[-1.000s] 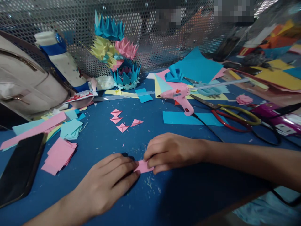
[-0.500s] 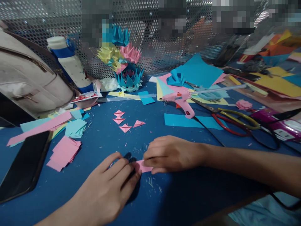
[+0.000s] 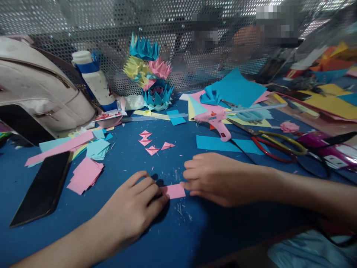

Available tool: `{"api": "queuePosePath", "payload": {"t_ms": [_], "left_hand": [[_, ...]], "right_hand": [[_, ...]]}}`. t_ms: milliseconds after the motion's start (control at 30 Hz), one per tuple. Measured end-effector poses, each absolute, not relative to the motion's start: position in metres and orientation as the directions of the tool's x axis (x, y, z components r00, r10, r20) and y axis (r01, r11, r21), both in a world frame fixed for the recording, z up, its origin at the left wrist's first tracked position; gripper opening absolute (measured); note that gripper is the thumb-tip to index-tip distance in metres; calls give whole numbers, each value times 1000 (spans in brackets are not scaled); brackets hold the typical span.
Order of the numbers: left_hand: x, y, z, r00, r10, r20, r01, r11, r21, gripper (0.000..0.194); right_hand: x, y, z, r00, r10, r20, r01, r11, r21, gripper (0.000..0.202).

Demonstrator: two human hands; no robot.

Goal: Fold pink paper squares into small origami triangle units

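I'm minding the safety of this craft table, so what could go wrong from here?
The cord of the pink glue gun runs down towards the right forearm, so a snag might drag the gun.
The open-handled scissors lie just beyond that forearm and could be knocked.
The small folded pink pieces sit loose beyond the left hand, so a sweep might scatter them.

Dim, uneven light leaves a dark shadow across the surface [image 3: 125, 238] at lower right, with stretched, blurry outer edges.
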State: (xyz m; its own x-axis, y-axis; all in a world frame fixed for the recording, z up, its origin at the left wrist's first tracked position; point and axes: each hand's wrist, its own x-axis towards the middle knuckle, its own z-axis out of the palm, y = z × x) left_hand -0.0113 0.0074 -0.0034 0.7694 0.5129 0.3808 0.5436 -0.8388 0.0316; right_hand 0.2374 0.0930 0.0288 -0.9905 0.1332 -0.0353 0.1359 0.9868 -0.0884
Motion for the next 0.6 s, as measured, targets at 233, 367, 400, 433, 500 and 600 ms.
{"api": "queuePosePath", "payload": {"t_ms": [233, 367, 400, 433, 500, 600], "left_hand": [[1, 14, -13, 581, 786, 210, 664, -607, 436, 20], [6, 23, -16, 547, 816, 186, 647, -554, 524, 13], [6, 24, -15, 540, 820, 189, 646, -548, 532, 12], [7, 26, -15, 531, 826, 191, 643, -539, 544, 11], [7, 27, -14, 510, 839, 191, 641, -518, 566, 9], [8, 28, -14, 483, 856, 186, 639, -489, 593, 6]], "right_hand": [[231, 101, -6, -957, 227, 180, 194, 964, -183, 39], [228, 96, -12, -948, 262, 181, 225, 953, -202, 42], [227, 95, -12, -943, 281, 177, 239, 944, -225, 39], [227, 93, -11, -935, 309, 172, 259, 929, -263, 35], [226, 92, -8, -916, 373, 147, 298, 878, -374, 30], [225, 90, -5, -895, 436, 93, 333, 792, -513, 29]]}}
